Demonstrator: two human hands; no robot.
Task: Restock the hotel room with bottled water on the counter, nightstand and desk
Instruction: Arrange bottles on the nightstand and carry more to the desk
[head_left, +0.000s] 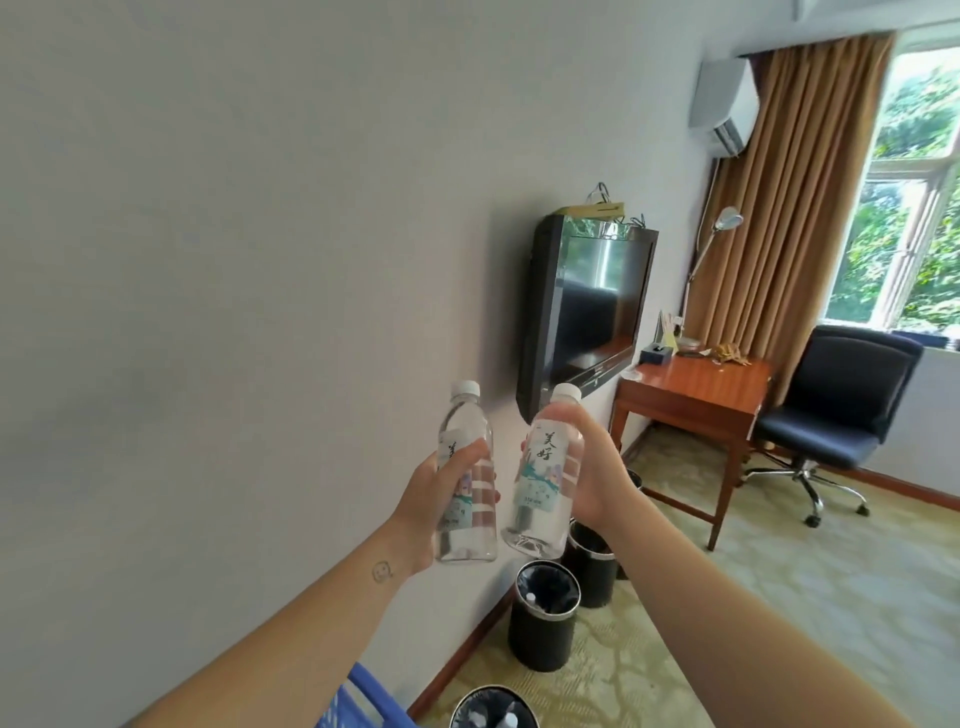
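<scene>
At the near bottom edge, a blue plastic slatted thing (358, 696) shows on the left, and the rim of a black waste bin (493, 709) sits just right of it on the patterned carpet (779, 597). Two bare forearms reach forward from there, with the hands side by side but apart. The left hand (436, 499) wraps its fingers and thumb around the middle of the left water bottle (460, 426), which stands upright in the air with its white cap on. The right hand (592, 467) grips the right water bottle (543, 467) from its right side. This bottle is also capped, and it tilts slightly with its top to the right. Both bottles are held up in front of the pale wall (260, 260), close together but not touching. Below them, a second black bin (543, 618) stands against the skirting with a white cap showing inside, and a third bin (592, 566) stands just beyond it. Farther along the wall hangs a dark flat television (592, 312). Beyond it on the right is the wooden desk (696, 384), with a tissue box (657, 356) and small clutter at its far end, and a silver lamp (724, 221) rises over it. A dark blue swivel chair (841, 410) stands to the right of the desk. At the far end are tan curtains (795, 182), a wall air conditioner (724, 104) and a bright window (914, 208).
</scene>
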